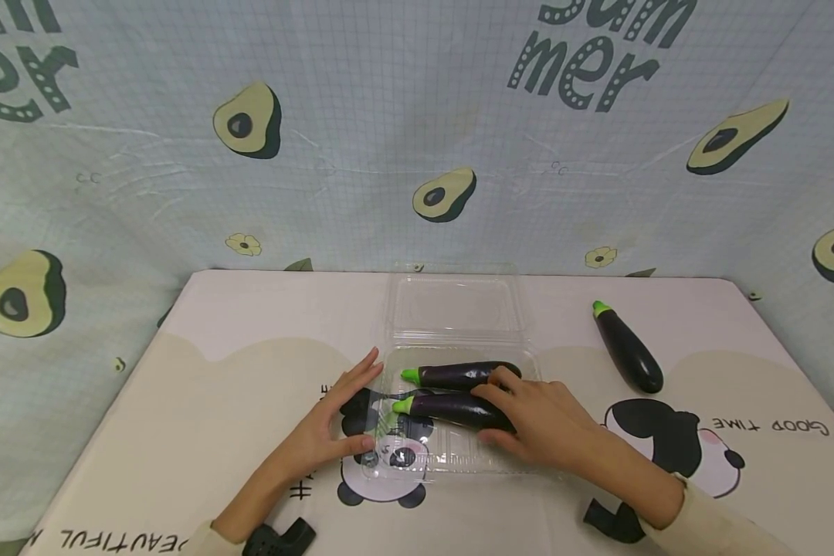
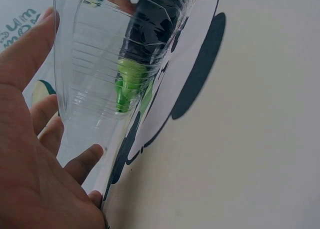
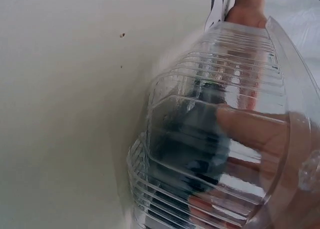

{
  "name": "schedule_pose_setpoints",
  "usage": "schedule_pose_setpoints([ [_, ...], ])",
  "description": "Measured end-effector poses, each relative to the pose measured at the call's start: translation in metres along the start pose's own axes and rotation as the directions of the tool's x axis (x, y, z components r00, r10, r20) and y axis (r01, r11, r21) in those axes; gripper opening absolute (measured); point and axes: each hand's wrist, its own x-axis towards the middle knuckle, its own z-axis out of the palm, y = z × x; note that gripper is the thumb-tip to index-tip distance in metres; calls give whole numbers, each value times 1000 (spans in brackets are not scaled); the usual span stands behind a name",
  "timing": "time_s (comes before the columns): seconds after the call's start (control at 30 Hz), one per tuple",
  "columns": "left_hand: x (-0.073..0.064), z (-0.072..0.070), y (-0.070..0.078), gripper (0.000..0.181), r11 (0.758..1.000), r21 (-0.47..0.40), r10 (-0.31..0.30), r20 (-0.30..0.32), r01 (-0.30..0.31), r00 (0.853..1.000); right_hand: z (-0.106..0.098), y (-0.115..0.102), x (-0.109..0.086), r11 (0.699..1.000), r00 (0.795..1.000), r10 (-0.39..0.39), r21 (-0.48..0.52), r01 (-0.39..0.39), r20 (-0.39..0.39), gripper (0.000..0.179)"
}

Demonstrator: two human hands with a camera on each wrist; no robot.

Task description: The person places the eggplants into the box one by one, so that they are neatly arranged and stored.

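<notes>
Since the near eggplant (image 1: pixel 452 409) in the box (image 1: pixel 472 461) looks slick but firm, fat end's probably your best hold; right hand (image 1: pixel 538 421) grips there, left hand (image 1: pixel 327 428) spread by the box's left edge.

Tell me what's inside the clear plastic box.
Two eggplants, side by side, green stems toward the left hand. From above, the right hand covers part of their other ends, so those don't show whole.
</notes>
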Motion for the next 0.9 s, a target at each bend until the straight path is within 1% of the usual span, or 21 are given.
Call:
schedule_pose_setpoints([
  [0.17, 0, 0, 0, 85, 1000, 5, 4, -3, -4, 1000, 1, 0, 0, 1000, 999, -12, -17, 12, -29, 42],
  [0.33, -1, 1, -2, 85, 1000, 8, 1, -4, -1, 1000, 1, 0, 0, 1000, 999, -8, -27, 7, -41, 41],
  [0.53, -1, 1, -2, 85, 1000, 7, -21, 2, 21, 1000, 1, 0, -1, 1000, 999, -3, -27, 2, -35, 43],
  [0.8, -1, 0, -2, 85, 1000, 12, -19, 5, 19, 1000, -1, 1, 0, 999, 999, -8, -34, 7, -51, 47],
  [0.9, -1, 0, -3, 85, 1000, 11, -16, 8, 16, 1000, -3, 1, 0, 999, 998, 3, -34, -5, -57, 48],
])
